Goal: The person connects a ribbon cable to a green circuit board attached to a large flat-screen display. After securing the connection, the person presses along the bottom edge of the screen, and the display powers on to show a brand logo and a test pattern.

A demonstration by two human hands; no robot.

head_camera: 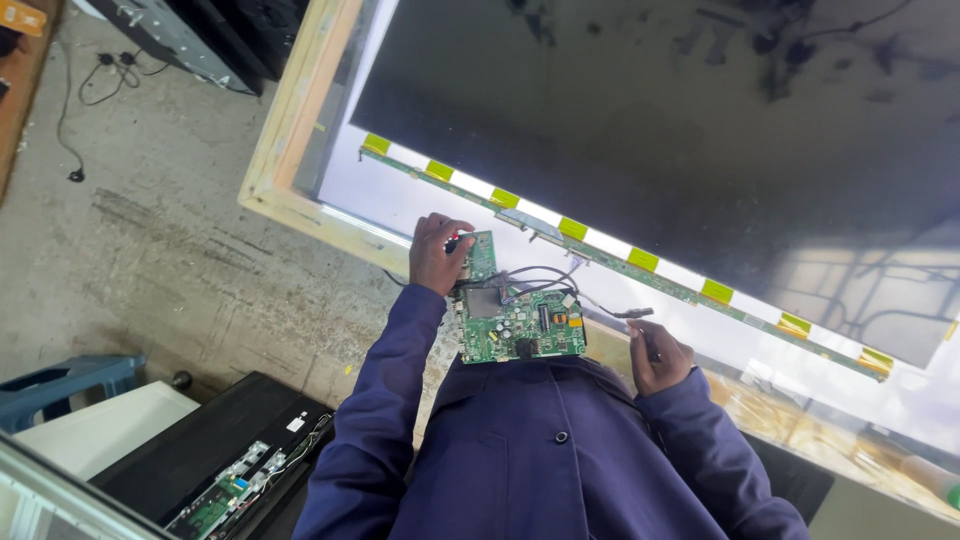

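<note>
My left hand grips the top left corner of a green circuit board, which I hold up in front of my blue coat. Black and grey wires loop from the board, and one ends in a dark plug just above my right hand. My right hand is closed around a thin dark tool, its tip pointing up toward that plug. Beyond both hands lies a large dark display panel with a narrow green strip board and yellow tabs along its near edge.
The panel rests on a lit white sheet in a wooden frame. On the concrete floor at left are black cables and a blue stool. A black television back with exposed boards lies at bottom left.
</note>
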